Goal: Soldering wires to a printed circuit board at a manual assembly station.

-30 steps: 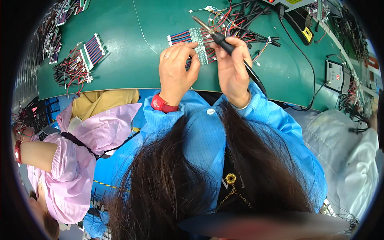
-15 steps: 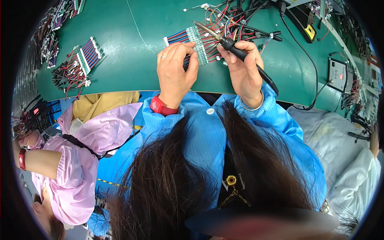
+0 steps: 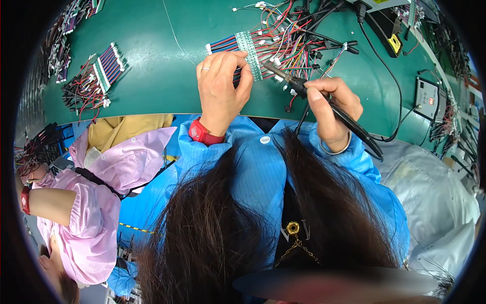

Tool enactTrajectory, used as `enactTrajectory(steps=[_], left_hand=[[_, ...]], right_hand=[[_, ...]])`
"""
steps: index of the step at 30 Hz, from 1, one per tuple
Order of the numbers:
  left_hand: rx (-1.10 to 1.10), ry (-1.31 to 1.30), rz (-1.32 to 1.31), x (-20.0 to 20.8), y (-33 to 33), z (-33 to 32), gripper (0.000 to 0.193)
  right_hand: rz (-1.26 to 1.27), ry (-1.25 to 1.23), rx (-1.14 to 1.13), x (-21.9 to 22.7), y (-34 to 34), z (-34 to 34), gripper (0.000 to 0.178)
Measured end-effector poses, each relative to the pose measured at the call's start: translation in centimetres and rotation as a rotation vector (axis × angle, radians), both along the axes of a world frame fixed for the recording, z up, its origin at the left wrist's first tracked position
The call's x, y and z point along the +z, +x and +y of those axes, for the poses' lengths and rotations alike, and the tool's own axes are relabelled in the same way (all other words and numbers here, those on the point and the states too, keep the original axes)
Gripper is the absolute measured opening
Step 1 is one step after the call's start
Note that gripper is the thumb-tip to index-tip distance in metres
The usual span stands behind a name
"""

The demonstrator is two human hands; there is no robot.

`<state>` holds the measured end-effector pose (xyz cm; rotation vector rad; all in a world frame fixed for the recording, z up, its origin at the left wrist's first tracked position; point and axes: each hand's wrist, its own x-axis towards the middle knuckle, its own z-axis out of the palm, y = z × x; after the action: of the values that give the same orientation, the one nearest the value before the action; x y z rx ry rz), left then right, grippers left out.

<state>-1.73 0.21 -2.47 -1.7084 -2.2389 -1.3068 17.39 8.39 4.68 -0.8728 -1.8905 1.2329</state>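
Observation:
In my right hand (image 3: 336, 111) is a soldering iron (image 3: 297, 86) with a black grip. Its metal tip points up and left, beside the right edge of a green circuit board panel (image 3: 245, 43). My left hand (image 3: 223, 86) is closed at the panel's left side, thumb and forefinger together over its edge. A thin strand of solder wire (image 3: 174, 35) runs down the table into that hand; its end is hidden. Blue, red and black wires (image 3: 223, 45) with white plugs leave the panel's left side. Thin red and black leads (image 3: 276, 50) spread from its right side.
Another wired panel (image 3: 101, 76) lies at the left of the green table (image 3: 147, 96), and wire bundles (image 3: 61, 50) are heaped beyond. At right are a black-and-yellow holder (image 3: 392, 43), a grey control box (image 3: 428, 96) and a black cord (image 3: 395, 76). A person in pink (image 3: 91, 218) sits left.
My right hand has moved right and toward me. The soldering iron's tip has dropped from above the panel's far end to beside its right edge. My left hand has barely moved.

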Motion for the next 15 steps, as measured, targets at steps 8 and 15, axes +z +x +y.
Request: enactTrajectory(steps=[8,15], left_hand=[[0.009,-0.038,-0.007,0.2,0.0,-0.1,0.01],[0.012,-0.028,-0.016,-0.8,0.4,-0.4,0.012]], right_hand=[[-0.065,0.08,-0.035,-1.1,-1.6,-0.2,0.007],[-0.07,0.136,-0.016,-2.2,-1.8,-0.5,0.006]])
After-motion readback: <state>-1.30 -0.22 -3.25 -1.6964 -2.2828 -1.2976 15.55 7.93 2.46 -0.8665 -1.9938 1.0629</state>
